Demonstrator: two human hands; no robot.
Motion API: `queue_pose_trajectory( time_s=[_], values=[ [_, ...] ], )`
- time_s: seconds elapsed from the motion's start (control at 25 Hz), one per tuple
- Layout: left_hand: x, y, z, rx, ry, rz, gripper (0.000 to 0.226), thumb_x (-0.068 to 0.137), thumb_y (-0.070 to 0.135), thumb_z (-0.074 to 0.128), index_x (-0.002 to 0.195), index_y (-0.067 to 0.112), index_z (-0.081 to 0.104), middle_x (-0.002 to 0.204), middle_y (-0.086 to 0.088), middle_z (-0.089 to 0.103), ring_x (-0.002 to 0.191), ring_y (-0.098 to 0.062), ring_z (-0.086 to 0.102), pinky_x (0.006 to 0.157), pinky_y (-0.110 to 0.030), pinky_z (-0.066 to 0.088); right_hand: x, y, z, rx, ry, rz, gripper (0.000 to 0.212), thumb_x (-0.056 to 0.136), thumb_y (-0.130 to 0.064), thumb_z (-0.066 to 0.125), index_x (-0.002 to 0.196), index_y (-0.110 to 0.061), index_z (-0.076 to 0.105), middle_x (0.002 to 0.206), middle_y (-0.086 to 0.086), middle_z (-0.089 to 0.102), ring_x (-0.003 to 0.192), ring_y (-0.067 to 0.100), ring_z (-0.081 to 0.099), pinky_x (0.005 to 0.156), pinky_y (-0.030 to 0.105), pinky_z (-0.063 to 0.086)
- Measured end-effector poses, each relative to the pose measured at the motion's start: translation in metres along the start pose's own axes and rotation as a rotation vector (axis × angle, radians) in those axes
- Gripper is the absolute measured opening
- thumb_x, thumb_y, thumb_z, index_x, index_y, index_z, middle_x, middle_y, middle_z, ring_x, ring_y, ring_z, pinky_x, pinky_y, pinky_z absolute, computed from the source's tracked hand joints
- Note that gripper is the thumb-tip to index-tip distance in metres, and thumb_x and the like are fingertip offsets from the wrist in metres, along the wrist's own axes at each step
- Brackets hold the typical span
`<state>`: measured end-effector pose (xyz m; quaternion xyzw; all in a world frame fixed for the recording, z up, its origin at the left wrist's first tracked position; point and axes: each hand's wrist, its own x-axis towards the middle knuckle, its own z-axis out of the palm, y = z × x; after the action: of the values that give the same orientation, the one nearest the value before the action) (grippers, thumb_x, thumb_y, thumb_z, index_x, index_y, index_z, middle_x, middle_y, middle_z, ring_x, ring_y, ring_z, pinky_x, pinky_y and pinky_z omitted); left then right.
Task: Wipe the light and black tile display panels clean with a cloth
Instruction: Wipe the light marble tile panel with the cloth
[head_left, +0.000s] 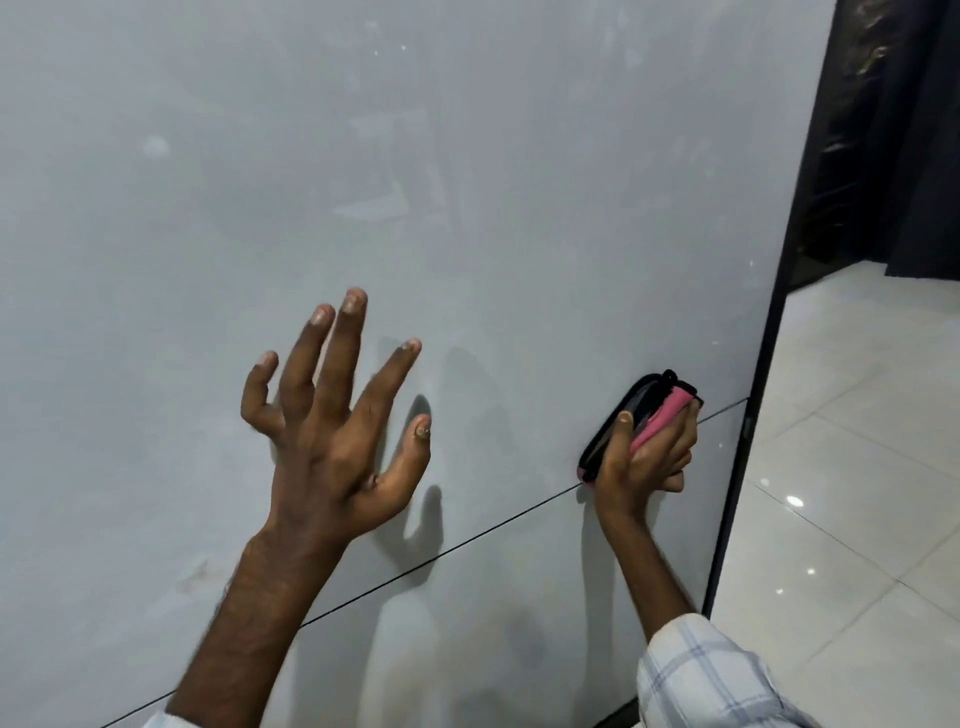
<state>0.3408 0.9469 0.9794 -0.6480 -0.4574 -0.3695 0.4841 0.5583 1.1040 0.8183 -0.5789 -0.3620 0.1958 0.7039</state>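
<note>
right hand (644, 452) grips folded pink-and-black cloth (636, 423), pressing it on light tile panel (467, 182) just above thin dark seam (467, 542); left hand (332, 421) fingers spread, holding nothing, near panel.

Glossy white floor tiles (857, 467), thin grout lines (831, 535), small bright light reflections (795, 501) scattered on them

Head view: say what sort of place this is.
Probably a tile showroom: a glossy light panel stands upright, a black panel beside it, polished floor tiles below; the right hand grips a pink cloth on the panel.
</note>
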Motion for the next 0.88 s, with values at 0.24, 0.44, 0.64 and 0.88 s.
queue_pose_trajectory(
  time_s=[0.24, 0.44, 0.64, 0.88],
  values=[
    [0.023, 0.034, 0.056, 0.273, -0.03, -0.121, 0.065, 0.097, 0.044, 0.055, 0.156, 0.017, 0.048, 0.169, -0.012, 0.024, 0.153, -0.045, 0.024, 0.119, -0.059, 0.011, -0.03, -0.002, -0.006, -0.186, -0.317, -0.936, 0.089, 0.083, -0.037, 0.058, 0.162, -0.021, 0.019, 0.166, 0.004, 0.023, 0.146, 0.04, 0.03, 0.099, 0.049, 0.027],
    [0.014, 0.032, 0.058, 0.348, -0.077, -0.077, 0.073, 0.095, 0.046, 0.057, 0.159, 0.013, 0.042, 0.17, -0.013, 0.02, 0.155, -0.045, 0.022, 0.123, -0.056, 0.008, 0.05, -0.019, -0.018, -0.062, -0.285, -1.383, 0.073, 0.08, -0.031, 0.066, 0.148, -0.012, 0.046, 0.163, 0.002, 0.035, 0.15, 0.027, 0.032, 0.114, 0.045, 0.024],
    [0.018, 0.035, 0.054, 0.342, -0.122, -0.104, 0.073, 0.096, 0.045, 0.057, 0.16, 0.013, 0.04, 0.17, -0.013, 0.02, 0.158, -0.037, 0.012, 0.125, -0.056, 0.003, 0.069, -0.071, -0.008, -0.142, -0.081, -0.741, 0.083, 0.086, -0.04, 0.063, 0.158, -0.014, 0.03, 0.166, 0.006, 0.03, 0.145, 0.038, 0.033, 0.106, 0.052, 0.025],
    [0.036, 0.034, 0.04, 0.247, -0.086, -0.105, 0.062, 0.096, 0.042, 0.057, 0.153, 0.018, 0.052, 0.168, -0.013, 0.032, 0.159, -0.031, 0.019, 0.116, -0.059, 0.016, 0.068, -0.071, -0.009, -0.121, -0.261, -1.583, 0.087, 0.068, -0.037, 0.073, 0.15, -0.019, 0.05, 0.158, -0.002, 0.044, 0.149, 0.025, 0.034, 0.106, 0.051, 0.032]
  ],
)
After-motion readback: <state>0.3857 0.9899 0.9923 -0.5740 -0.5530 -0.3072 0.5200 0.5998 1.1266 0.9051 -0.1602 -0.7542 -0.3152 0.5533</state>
